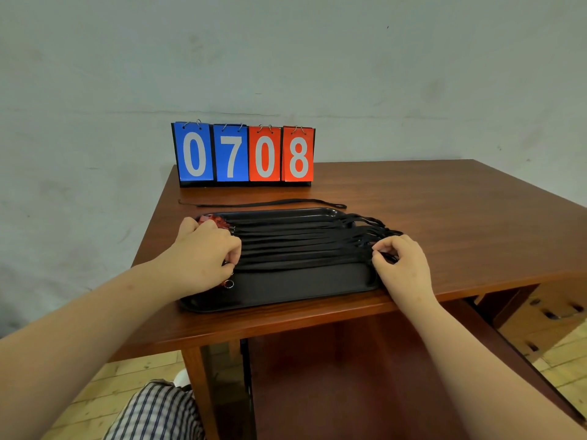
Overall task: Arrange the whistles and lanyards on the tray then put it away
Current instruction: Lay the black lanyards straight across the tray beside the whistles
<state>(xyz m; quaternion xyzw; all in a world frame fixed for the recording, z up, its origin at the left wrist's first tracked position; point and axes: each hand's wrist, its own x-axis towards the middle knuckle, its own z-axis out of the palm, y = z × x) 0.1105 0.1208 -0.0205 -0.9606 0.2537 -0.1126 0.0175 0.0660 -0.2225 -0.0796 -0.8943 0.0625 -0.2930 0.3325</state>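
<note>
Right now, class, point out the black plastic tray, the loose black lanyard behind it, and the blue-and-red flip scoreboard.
black plastic tray (286,287), head view, bare near floor
loose black lanyard (270,203), head view, mid strap
flip scoreboard (232,154), head view, blue 7 card

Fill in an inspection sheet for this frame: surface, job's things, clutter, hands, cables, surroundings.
Surface: brown wooden table, with the tray at its near edge.
Job's things: black tray; black lanyards laid side by side across it, right ends overhanging the rim; red whistles at the left end, mostly hidden; a loose lanyard lies on the table behind the tray.
Clutter: scoreboard reading 0708 at the far edge.
Hands: left hand curled on the lanyards' left ends; right hand pinches their right ends.
Cables: nothing seen.
Surroundings: pale wall, wood floor, cardboard box at the lower right.
</note>
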